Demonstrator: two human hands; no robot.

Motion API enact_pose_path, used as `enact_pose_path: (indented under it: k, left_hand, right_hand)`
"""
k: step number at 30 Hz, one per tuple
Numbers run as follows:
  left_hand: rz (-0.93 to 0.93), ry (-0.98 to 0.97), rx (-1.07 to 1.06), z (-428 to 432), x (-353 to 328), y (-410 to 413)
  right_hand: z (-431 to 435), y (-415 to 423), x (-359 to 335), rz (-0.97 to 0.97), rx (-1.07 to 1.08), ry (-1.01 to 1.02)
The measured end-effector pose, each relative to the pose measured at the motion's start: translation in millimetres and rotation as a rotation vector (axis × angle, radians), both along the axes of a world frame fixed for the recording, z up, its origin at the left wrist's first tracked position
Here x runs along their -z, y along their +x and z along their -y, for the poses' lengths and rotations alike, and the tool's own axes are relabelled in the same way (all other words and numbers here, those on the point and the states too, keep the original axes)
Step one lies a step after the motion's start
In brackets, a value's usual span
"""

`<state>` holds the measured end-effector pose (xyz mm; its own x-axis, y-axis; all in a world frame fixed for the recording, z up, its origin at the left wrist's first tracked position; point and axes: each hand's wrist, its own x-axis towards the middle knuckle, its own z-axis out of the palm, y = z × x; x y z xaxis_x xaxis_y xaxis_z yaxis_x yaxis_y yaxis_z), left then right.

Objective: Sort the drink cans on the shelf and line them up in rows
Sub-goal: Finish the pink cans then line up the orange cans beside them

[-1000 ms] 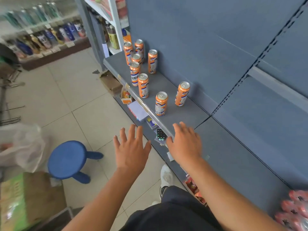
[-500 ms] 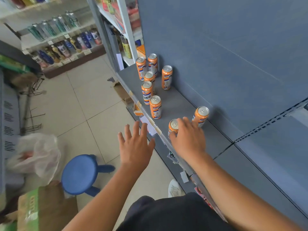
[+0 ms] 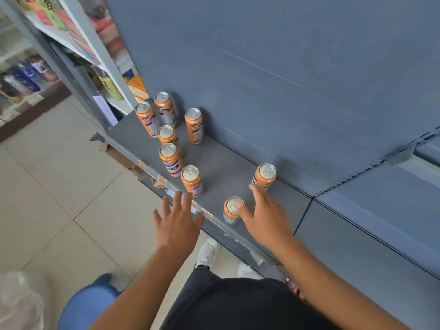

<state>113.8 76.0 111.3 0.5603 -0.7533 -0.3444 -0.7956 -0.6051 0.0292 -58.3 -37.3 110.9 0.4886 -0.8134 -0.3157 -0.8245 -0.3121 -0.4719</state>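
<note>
Eight orange cans are standing upright on the grey shelf, long axes vertical and pull-tab tops facing up, six clustered toward the far left end and two apart nearer the person. The right hand is lying wide open with straight fingers between those two, thumb tip over the top of the front can and a fingertip against the back can by the rear panel. The left hand is hovering over the shelf's front edge, fingers spread wide, holding nothing.
</note>
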Motion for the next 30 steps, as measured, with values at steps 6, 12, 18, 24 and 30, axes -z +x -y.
enact_pose_path:
  k: [6,12,18,24,30]
  left_hand:
    - [-0.166,-0.028,0.006,14,36,70]
    - [-0.506,-0.127,-0.188,34,64,106]
    - [-0.712,-0.184,-0.269,49,100,112]
    - [-0.851,-0.278,-0.344,68,122,114]
    - [-0.861,-0.296,-0.281,86,130,117]
  right_hand:
    - [-21,12,17,0.307,0.366,0.369]
    - [-42,23,46,0.238,0.55,0.51]
    - [-37,43,80,0.23,0.723,0.538]
    - [-27,53,104,0.274,0.733,0.506]
    - [-22,53,113,0.326,0.754,0.543]
